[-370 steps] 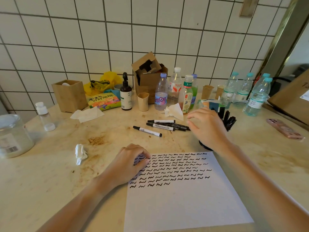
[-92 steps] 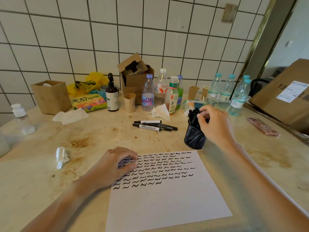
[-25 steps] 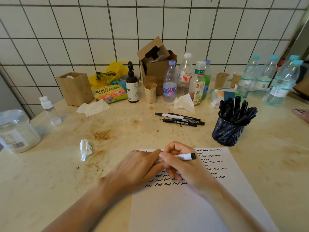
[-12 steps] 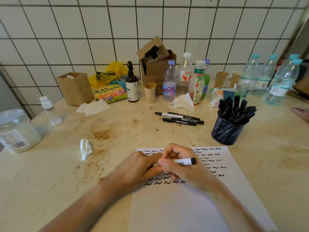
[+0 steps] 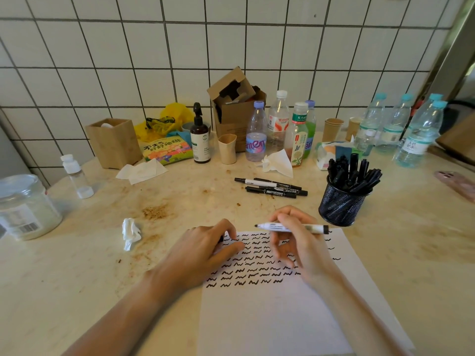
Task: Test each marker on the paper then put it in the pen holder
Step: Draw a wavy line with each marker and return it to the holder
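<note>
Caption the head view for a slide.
Right hand holds an uncapped marker above the squiggle-covered paper; left hand grips its cap.

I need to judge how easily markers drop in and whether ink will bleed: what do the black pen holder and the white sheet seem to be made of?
The black round pen holder looks like metal wire mesh with a dark matte coating: light shows through its fine grid. The white sheet looks like plain matte paper: flat, thin, with crisp-edged black squiggles, so little bleed.
</note>
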